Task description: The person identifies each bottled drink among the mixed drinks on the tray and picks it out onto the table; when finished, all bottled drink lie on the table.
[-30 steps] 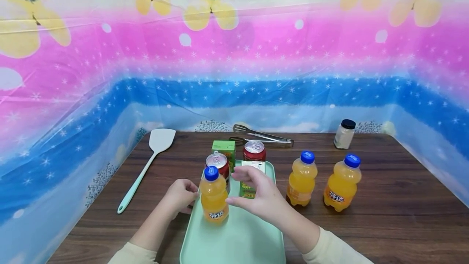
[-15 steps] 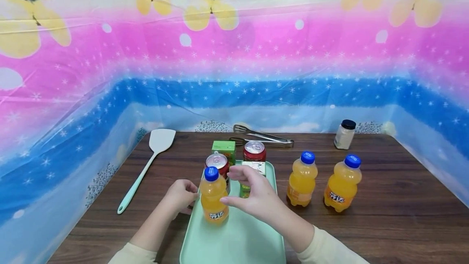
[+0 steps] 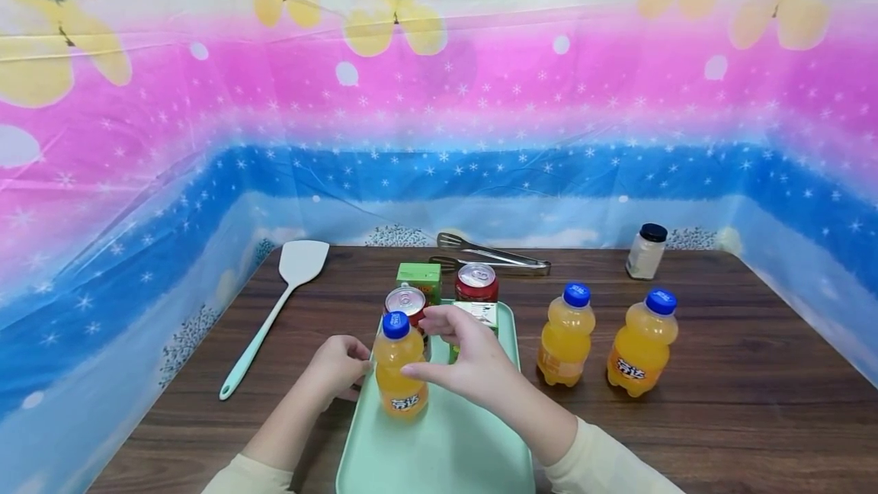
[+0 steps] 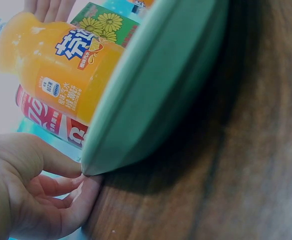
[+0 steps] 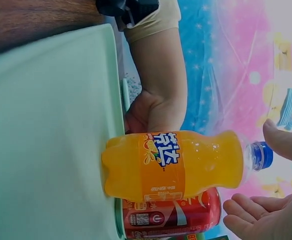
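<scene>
An orange soda bottle (image 3: 401, 372) with a blue cap stands upright on the green tray (image 3: 473, 452), at its left side. With thumb and fingers my left hand (image 3: 336, 368) pinches the tray's left rim, as the left wrist view shows close up. My right hand (image 3: 473, 357) is held just right of the bottle, thumb and fingers spread apart. In the right wrist view its fingers (image 5: 250, 212) are near the cap, with a gap between. Behind the bottle stands a red soda can (image 3: 406, 300), partly hidden. A green drink carton (image 3: 483, 314) is partly covered by my right hand.
Two more orange soda bottles (image 3: 565, 338) stand right of the tray. Another red can (image 3: 476, 284) and a green carton (image 3: 419, 274) are at the tray's far end. Tongs (image 3: 507, 259), a black-lidded jar (image 3: 646, 254) and a white-headed spatula (image 3: 295, 280) lie or stand farther out.
My right hand has moved left, closer to the bottle on the tray, and covers more of the carton. The left hand and the tray stay put.
</scene>
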The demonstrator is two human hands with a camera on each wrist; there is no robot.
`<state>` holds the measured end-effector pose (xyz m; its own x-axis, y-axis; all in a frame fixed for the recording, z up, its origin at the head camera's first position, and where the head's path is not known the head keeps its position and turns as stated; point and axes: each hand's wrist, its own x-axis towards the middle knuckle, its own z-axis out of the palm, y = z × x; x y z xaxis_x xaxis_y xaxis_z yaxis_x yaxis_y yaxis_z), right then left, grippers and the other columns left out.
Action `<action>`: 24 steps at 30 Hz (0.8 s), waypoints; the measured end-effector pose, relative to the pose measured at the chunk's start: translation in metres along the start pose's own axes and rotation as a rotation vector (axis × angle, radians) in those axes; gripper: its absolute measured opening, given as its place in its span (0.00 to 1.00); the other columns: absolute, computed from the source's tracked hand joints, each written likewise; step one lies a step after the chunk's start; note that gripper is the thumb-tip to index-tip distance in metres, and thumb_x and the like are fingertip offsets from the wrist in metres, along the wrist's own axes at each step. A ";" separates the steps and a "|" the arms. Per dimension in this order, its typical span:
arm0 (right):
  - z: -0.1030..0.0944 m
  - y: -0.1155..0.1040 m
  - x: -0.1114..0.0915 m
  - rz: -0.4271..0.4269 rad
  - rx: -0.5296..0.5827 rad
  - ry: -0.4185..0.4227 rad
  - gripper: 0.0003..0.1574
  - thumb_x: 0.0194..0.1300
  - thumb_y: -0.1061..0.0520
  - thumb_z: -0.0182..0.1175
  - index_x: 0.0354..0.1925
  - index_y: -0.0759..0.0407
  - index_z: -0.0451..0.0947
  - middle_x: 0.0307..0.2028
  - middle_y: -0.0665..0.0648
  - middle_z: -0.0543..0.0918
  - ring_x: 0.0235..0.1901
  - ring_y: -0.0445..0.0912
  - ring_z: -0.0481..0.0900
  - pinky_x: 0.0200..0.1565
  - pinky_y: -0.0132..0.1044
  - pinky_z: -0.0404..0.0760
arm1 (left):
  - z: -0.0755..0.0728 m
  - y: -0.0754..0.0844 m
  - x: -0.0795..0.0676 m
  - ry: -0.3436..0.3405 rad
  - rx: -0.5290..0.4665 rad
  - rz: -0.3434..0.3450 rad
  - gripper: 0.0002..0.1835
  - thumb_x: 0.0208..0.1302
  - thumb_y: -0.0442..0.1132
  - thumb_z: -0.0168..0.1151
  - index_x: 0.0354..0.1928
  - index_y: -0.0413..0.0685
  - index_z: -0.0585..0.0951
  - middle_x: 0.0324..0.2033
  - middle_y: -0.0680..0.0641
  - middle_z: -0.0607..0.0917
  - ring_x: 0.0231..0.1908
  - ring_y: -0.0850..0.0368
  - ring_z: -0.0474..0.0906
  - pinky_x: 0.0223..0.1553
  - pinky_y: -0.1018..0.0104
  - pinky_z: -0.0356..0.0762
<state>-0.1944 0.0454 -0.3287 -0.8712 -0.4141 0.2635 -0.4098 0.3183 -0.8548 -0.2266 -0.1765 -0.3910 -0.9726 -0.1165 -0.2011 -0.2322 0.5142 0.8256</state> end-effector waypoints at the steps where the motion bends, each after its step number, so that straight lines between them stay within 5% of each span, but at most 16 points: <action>1: 0.000 0.000 0.001 0.007 -0.005 -0.001 0.41 0.50 0.46 0.72 0.58 0.57 0.69 0.50 0.52 0.78 0.52 0.49 0.75 0.56 0.44 0.73 | 0.000 0.000 0.000 0.000 0.000 0.001 0.03 0.61 0.28 0.58 0.35 0.35 0.76 0.31 0.41 0.76 0.28 0.50 0.77 0.25 0.59 0.83; 24: 0.008 0.009 0.012 0.045 -0.046 -0.050 0.43 0.46 0.42 0.73 0.57 0.55 0.69 0.50 0.49 0.77 0.51 0.45 0.75 0.55 0.46 0.73 | 0.001 -0.003 0.003 0.000 0.008 0.027 0.04 0.61 0.29 0.58 0.36 0.35 0.76 0.31 0.41 0.77 0.27 0.51 0.78 0.25 0.58 0.83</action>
<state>-0.2065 0.0360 -0.3371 -0.8752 -0.4398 0.2017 -0.3834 0.3761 -0.8435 -0.2284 -0.1771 -0.3946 -0.9786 -0.1025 -0.1784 -0.2056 0.5241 0.8265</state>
